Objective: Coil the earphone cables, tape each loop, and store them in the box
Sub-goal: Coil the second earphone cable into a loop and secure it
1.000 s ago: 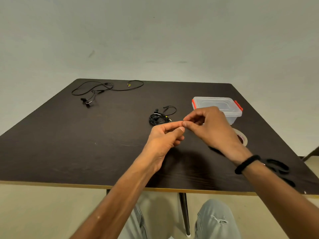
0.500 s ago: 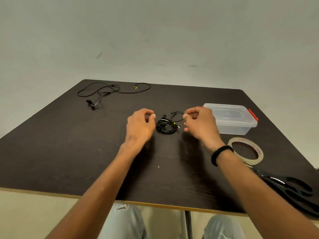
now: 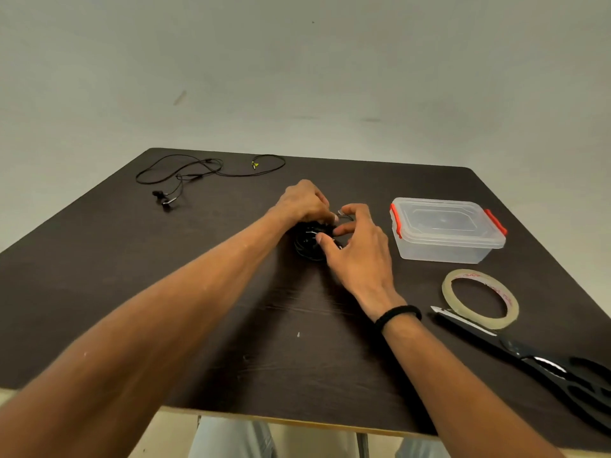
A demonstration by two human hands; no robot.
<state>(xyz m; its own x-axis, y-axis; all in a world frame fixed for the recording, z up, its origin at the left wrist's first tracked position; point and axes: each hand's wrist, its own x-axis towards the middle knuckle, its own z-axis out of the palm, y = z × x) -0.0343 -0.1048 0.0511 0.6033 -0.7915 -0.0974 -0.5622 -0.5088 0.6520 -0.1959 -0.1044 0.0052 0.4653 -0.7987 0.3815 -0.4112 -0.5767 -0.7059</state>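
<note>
A coiled black earphone (image 3: 307, 246) lies mid-table, partly hidden under my hands. My left hand (image 3: 302, 203) pinches its far edge, fingers curled on the cable. From the right, my right hand (image 3: 355, 246) has thumb and fingers closed on the coil. A small pale strip, probably tape, shows between the two hands. A second black earphone (image 3: 198, 171) lies uncoiled at the far left. The clear plastic box (image 3: 446, 229) with red clips stands to the right, lid on.
A roll of clear tape (image 3: 481, 297) lies flat to the right of my right wrist. Black scissors (image 3: 535, 361) rest near the front right corner. The dark table (image 3: 132, 276) ends at a pale front edge above my knees.
Both hands have closed in from either side onto the coiled earphone; a second ago they were pinched together nearer me, apart from it.
</note>
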